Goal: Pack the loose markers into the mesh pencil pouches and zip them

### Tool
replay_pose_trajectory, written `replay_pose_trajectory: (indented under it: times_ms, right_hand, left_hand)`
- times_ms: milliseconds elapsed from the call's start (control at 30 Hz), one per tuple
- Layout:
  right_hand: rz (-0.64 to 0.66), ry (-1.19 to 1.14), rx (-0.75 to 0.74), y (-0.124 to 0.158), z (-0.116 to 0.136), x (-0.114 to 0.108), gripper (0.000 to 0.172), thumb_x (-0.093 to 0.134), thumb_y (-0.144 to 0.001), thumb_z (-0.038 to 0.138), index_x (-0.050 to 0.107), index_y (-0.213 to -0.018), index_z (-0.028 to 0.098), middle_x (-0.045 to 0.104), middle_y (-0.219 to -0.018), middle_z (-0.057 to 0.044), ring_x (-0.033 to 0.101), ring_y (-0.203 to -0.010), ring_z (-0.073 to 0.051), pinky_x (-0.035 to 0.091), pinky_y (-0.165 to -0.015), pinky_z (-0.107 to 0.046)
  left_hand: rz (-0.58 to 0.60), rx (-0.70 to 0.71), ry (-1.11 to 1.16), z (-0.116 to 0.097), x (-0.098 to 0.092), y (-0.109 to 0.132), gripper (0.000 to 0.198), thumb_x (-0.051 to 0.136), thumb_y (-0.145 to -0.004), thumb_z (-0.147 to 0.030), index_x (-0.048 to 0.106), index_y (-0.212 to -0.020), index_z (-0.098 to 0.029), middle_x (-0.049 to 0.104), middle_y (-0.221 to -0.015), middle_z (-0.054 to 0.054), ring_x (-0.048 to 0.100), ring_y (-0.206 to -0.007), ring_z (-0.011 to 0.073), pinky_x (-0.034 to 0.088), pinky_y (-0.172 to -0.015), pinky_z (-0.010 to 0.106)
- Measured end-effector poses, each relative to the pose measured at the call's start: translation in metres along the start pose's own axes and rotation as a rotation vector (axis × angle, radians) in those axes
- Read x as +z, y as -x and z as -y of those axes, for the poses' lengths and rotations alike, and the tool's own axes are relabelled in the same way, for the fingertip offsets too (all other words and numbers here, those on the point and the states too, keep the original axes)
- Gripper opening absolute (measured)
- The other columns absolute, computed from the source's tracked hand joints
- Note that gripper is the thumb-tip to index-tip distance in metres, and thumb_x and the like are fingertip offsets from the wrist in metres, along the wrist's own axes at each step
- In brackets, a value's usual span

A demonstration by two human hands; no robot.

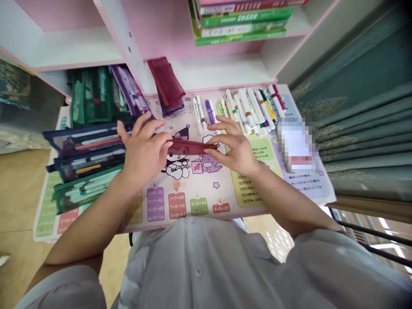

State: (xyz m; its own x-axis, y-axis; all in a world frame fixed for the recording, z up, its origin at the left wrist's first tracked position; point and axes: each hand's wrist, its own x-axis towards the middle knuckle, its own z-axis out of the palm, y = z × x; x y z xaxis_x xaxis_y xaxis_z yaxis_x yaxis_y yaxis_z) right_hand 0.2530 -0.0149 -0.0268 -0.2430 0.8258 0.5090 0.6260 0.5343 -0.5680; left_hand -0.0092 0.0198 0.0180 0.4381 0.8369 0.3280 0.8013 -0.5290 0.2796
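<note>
A dark red mesh zip pouch (189, 147) is stretched sideways between my hands, just over the printed desk mat (222, 184). My left hand (143, 148) pinches its left end between thumb and forefinger, the other fingers raised. At the zip end on the right, my right hand (233, 146) grips the pouch with thumb and fingertips. The pouch looks flat. Beyond my right hand lies a loose bunch of white-barrelled markers (249, 109) with coloured caps. A purple marker (210, 111) lies a little apart, left of the bunch.
Filled mesh pouches, a green one (92, 186) and a navy one (93, 137) among them, cover the desk's left side. Folded red pouches (165, 81) rest against the shelf (209, 73). A blurred-out phone-like object (299, 143) lies right. Books (244, 21) stack above; a curtain (363, 98) hangs right.
</note>
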Motion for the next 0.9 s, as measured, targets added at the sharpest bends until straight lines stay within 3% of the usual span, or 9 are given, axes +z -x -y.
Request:
replay_pose_trajectory:
  times_ms: [333, 500, 700, 900]
  right_hand:
    - [0.052, -0.046, 0.016, -0.006, -0.010, -0.020, 0.011, 0.072, -0.082, 0.036, 0.069, -0.079, 0.026, 0.067, -0.122, -0.001, 0.046, -0.141, -0.034, 0.034, -0.118, -0.066]
    - [0.100, -0.051, 0.010, -0.008, -0.018, -0.043, 0.012, 0.074, -0.081, 0.038, 0.070, -0.082, 0.027, 0.067, -0.123, 0.000, 0.045, -0.142, -0.033, 0.035, -0.119, -0.063]
    - [0.160, -0.047, 0.008, -0.007, -0.027, -0.052, 0.008, 0.073, -0.082, 0.034, 0.069, -0.082, 0.026, 0.066, -0.123, 0.000, 0.045, -0.142, -0.032, 0.034, -0.119, -0.062]
    - [0.157, -0.086, 0.049, -0.008, -0.019, -0.043, 0.006, 0.073, -0.078, 0.028, 0.068, -0.077, 0.025, 0.068, -0.122, 0.001, 0.045, -0.142, -0.032, 0.034, -0.119, -0.062]
  left_hand:
    - [0.069, 0.022, 0.038, -0.004, 0.004, -0.011, 0.014, 0.060, -0.094, -0.032, 0.068, -0.084, -0.026, 0.065, -0.128, 0.000, 0.041, -0.143, 0.0333, 0.004, -0.123, 0.070]
    - [0.117, 0.014, 0.067, -0.011, 0.017, -0.017, 0.017, 0.056, -0.095, -0.032, 0.069, -0.086, -0.025, 0.067, -0.127, 0.004, 0.045, -0.141, 0.0339, 0.014, -0.122, 0.069]
    - [0.096, -0.011, 0.044, -0.012, 0.023, -0.015, 0.015, 0.057, -0.094, -0.032, 0.068, -0.086, -0.025, 0.067, -0.128, 0.005, 0.045, -0.141, 0.0359, 0.012, -0.119, 0.074]
    - [0.047, 0.030, 0.059, -0.049, 0.021, -0.019, 0.013, 0.068, -0.087, -0.041, 0.068, -0.094, -0.030, 0.060, -0.139, 0.000, 0.034, -0.147, 0.0357, 0.006, -0.123, 0.070]
